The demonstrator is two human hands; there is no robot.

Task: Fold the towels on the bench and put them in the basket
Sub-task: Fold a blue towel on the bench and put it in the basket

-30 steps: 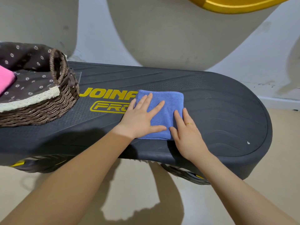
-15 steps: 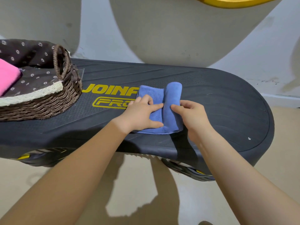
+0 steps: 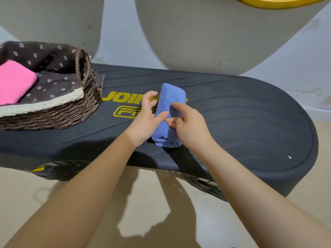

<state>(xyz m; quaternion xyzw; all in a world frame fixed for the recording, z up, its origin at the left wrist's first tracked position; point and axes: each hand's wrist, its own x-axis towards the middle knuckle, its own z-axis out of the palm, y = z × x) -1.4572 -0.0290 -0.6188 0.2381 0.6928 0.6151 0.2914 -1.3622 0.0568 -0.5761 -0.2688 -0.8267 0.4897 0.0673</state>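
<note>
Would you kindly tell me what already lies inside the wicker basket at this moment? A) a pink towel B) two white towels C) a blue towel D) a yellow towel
A: a folded pink towel lies on the floral lining of the wicker basket, while the blue towel is on the bench between the left hand and right hand.

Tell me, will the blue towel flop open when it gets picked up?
Probably a little: the blue towel is soft cloth, folded into a loose bundle with free edges at its near end. It looks light. Both hands' grip, left hand and right hand, should keep it together.
</note>
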